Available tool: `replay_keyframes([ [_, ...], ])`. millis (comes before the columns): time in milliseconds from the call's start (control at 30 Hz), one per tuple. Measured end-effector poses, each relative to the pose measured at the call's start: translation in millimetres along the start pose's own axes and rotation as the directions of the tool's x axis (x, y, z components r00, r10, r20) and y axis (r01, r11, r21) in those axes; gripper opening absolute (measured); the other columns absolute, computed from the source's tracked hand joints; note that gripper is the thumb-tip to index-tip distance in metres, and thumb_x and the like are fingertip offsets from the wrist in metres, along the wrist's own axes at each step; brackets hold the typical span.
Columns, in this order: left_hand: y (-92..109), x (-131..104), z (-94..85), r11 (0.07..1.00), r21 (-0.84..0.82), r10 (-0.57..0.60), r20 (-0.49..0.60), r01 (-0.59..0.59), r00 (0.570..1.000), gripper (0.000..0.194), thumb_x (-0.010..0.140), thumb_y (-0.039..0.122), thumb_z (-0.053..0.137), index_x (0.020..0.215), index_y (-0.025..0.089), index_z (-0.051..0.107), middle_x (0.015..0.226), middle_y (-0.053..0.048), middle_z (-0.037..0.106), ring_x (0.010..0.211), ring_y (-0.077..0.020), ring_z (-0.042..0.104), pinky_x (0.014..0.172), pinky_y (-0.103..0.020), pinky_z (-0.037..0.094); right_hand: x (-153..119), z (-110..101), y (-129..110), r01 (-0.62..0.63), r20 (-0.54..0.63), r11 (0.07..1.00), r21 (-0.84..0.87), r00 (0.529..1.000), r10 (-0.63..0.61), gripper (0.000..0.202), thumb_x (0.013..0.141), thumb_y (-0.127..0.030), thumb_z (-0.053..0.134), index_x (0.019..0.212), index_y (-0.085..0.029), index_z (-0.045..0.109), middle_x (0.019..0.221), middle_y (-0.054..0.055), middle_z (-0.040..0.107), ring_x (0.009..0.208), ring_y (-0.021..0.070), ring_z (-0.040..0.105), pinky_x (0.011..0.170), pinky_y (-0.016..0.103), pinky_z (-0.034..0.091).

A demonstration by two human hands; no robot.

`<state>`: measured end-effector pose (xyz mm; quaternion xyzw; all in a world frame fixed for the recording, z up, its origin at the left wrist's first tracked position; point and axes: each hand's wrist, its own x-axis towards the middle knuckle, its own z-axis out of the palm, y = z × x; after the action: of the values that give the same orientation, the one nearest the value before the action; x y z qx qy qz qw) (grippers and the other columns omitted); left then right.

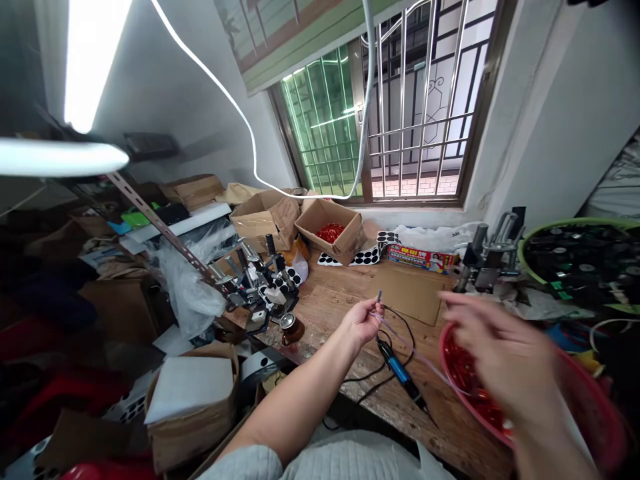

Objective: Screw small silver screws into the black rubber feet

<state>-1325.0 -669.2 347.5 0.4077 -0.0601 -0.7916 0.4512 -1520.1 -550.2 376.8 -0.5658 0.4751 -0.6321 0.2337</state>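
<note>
My left hand [364,321] is closed on a small grey piece [379,295] that sticks up from its fingertips. A thin pale purple strand [425,360] runs from that hand down to the right, over the red basin. Over the basin [595,407], which holds shiny red pieces [463,367], my right hand [505,340] is smeared by motion, and what it holds, if anything, cannot be made out. A blue and black pen-shaped tool [400,373] with a black cable lies on the wooden table just below my left hand.
A flat cardboard sheet [407,293] lies behind my hands. Metal clamp devices [265,287] stand at left, another [490,253] at right. An open box [330,230] holds red pieces. A green basket [585,260] of dark parts sits at far right.
</note>
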Motion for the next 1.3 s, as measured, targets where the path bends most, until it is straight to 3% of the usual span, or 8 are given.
replay_keyframes([
  [200,-31.1,-14.9,6.8,0.976,0.207,0.059,0.073,-0.073,0.996,0.018,0.093,0.012,0.058,0.076,0.011,0.059,0.066,0.001,0.058,0.056,-0.0083,0.057,0.056,-0.019,0.049,20.3,95.2,30.0,0.094,0.107,0.993,0.065,0.989,-0.1,0.033,0.097,-0.04,0.052,0.115,-0.022,0.073,0.095,0.006,0.068,0.087,0.0174,0.064,0.078,0.028,0.051],
  [400,-6.8,-56.1,-6.9,0.863,0.457,0.176,0.127,-0.215,0.976,0.01,0.074,0.011,0.078,0.073,0.014,0.069,0.063,-0.002,0.061,0.071,-0.018,0.062,0.064,-0.022,0.047,27.0,91.6,36.8,0.096,0.122,0.993,0.072,0.987,-0.104,0.031,0.097,-0.042,0.052,0.099,-0.021,0.074,0.092,0.006,0.068,0.085,0.0187,0.063,0.077,0.029,0.048],
  [500,12.1,-74.8,-0.5,0.653,0.552,0.416,0.312,-0.519,0.854,0.025,0.07,0.01,0.082,0.092,0.019,0.075,0.092,-0.004,0.071,0.1,-0.0173,0.062,0.084,-0.018,0.045,31.1,87.8,31.3,0.061,0.128,0.992,0.113,0.989,-0.075,0.033,0.096,-0.044,0.053,0.099,-0.019,0.074,0.091,0.006,0.068,0.083,0.0185,0.062,0.077,0.029,0.048],
  [600,13.7,-78.1,11.1,0.451,0.541,0.462,0.538,-0.71,0.705,0.034,0.076,0.021,0.079,0.109,0.017,0.073,0.111,-0.009,0.071,0.106,-0.0194,0.062,0.095,-0.026,0.044,31.7,91.9,29.7,0.028,0.13,0.987,0.157,0.99,-0.049,0.034,0.095,-0.046,0.054,0.099,-0.019,0.075,0.089,0.006,0.068,0.084,0.0191,0.062,0.077,0.03,0.05],
  [767,0.5,-58.6,9.8,0.666,0.418,0.38,0.523,-0.618,0.763,0.042,0.068,0.03,0.087,0.102,0.011,0.071,0.087,-0.006,0.071,0.08,-0.0148,0.064,0.079,-0.026,0.048,29.2,93.9,36.4,-0.035,0.121,0.98,0.195,0.993,0.012,0.037,0.094,-0.047,0.054,0.102,-0.018,0.075,0.092,0.008,0.07,0.086,0.0199,0.065,0.076,0.031,0.052],
  [867,-2.5,-47.7,3.3,0.685,0.386,0.406,0.502,-0.618,0.764,0.034,0.067,0.032,0.087,0.086,0.009,0.07,0.078,-0.005,0.07,0.068,-0.012,0.061,0.071,-0.025,0.047,28.3,88.6,41.0,-0.056,0.116,0.983,0.173,0.993,0.036,0.039,0.093,-0.047,0.056,0.108,-0.017,0.075,0.091,0.008,0.069,0.088,0.0205,0.064,0.078,0.032,0.052],
  [1067,-6.1,-42.1,1.7,0.732,0.335,0.429,0.45,-0.594,0.783,0.036,0.066,0.034,0.088,0.085,0.012,0.066,0.079,-0.005,0.071,0.068,-0.0125,0.064,0.071,-0.026,0.048,24.8,80.5,35.8,-0.023,0.028,0.994,0.11,0.999,0.02,0.035,0.092,-0.043,0.058,0.108,-0.018,0.075,0.102,0.01,0.071,0.099,0.0219,0.064,0.088,0.035,0.051],
  [1300,-8.3,-44.2,3.3,0.726,0.338,0.426,0.463,-0.599,0.777,0.035,0.066,0.032,0.087,0.087,0.012,0.067,0.08,-0.005,0.07,0.071,-0.0135,0.065,0.073,-0.028,0.05,25.7,87.9,29.7,-0.131,-0.071,0.955,0.268,0.985,0.155,0.033,0.085,-0.045,0.067,0.1,-0.016,0.072,0.098,0.01,0.073,0.086,0.0205,0.067,0.079,0.034,0.056],
])
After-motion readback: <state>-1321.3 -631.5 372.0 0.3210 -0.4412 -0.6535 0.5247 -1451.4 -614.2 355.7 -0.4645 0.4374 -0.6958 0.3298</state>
